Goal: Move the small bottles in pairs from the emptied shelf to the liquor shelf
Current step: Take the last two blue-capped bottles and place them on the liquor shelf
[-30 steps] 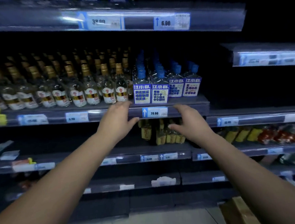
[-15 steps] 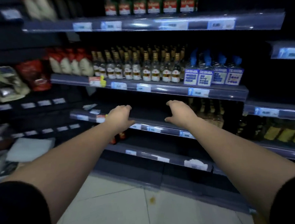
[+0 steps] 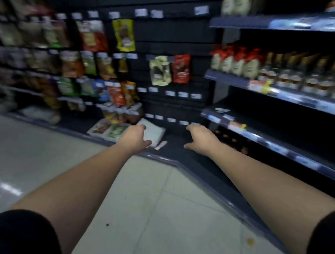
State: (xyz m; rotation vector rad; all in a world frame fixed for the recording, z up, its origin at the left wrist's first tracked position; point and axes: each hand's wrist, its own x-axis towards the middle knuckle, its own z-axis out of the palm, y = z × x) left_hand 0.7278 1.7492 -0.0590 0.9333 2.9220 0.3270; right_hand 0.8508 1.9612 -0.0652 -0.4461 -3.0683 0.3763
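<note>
Gold-capped small bottles [image 3: 307,75] stand blurred along the front edge of the liquor shelf [image 3: 229,81] at right. Left hand [image 3: 135,136] and right hand [image 3: 200,138] reach forward holding nothing, fingers [image 3: 139,128] loosely spread, probably ready to take a pair.

A yellow pouch [image 3: 124,35] and a red pouch [image 3: 181,68] are seen; bottles [image 3: 310,75] are capped gold; the floor [image 3: 149,218] is tiled grey.
</note>
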